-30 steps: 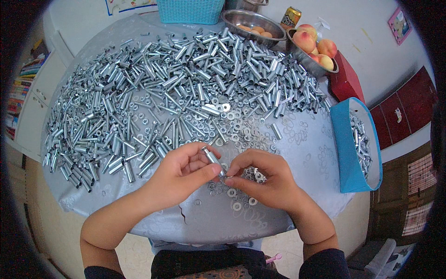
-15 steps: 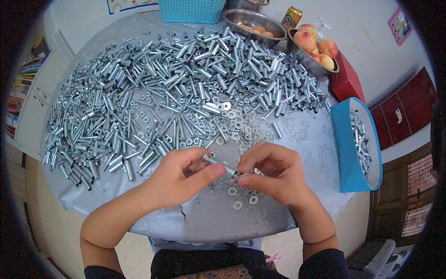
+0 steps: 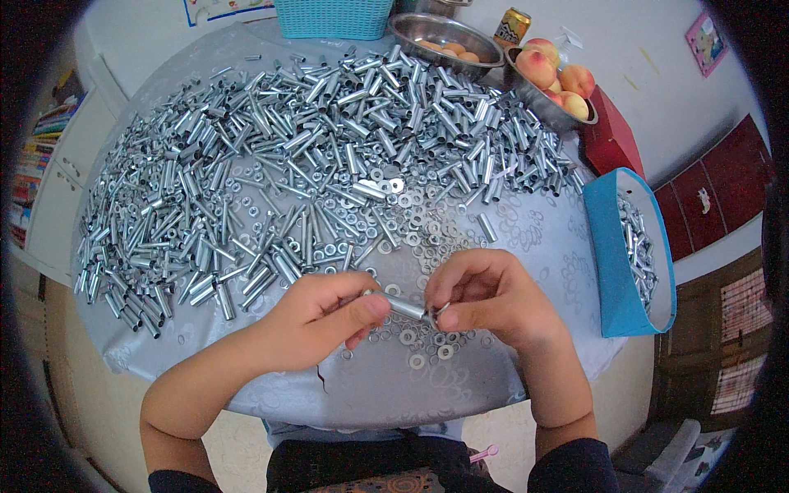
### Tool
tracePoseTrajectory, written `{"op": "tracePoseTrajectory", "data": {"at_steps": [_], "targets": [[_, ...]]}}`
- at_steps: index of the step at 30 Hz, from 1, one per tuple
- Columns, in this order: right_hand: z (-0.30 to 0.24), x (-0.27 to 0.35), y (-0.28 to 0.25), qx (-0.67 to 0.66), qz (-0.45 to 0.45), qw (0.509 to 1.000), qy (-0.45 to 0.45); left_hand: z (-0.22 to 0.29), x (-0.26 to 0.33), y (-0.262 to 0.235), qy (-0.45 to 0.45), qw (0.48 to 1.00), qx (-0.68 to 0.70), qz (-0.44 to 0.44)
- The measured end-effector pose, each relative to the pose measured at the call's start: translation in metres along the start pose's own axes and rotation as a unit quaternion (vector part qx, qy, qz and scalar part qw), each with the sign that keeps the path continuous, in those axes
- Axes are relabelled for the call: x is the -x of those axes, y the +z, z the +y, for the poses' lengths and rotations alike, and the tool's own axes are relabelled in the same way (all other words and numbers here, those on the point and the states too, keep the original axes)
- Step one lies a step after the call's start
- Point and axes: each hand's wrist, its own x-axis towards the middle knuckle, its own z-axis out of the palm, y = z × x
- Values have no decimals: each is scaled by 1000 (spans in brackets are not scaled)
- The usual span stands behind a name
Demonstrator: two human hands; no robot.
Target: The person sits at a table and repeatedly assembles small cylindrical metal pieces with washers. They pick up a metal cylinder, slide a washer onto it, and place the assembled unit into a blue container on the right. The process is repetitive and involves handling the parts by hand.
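Ahead of you, a dense heap of metal tubes [image 3: 329,156] covers most of the round table [image 3: 386,394], leaving no bare path across its far half. Loose washers [image 3: 423,218] scatter the middle. Your only open cloth lies along the near rim, below your left hand [image 3: 316,320] and right hand [image 3: 485,296]. To your right, the blue box [image 3: 612,271] walls off the edge. At the far side, a teal basket [image 3: 337,16] and two steel bowls [image 3: 448,37] block the way.
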Motion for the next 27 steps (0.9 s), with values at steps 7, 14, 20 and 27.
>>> {"op": "tracePoseTrajectory", "data": {"at_steps": [7,14,20,27], "targets": [[4,-1,0,-36,-3,999,-23,-4,-4,-4,6,994,107,16],[3,-1,3,28,43,998,-25,-5,-5,-5,-17,991,131,22],[7,-2,7,173,96,972,-125,-8,-8,-6,-20,988,145,52],[13,-4,15,433,147,838,-297,-5,-8,-3,-51,965,244,87]]}}
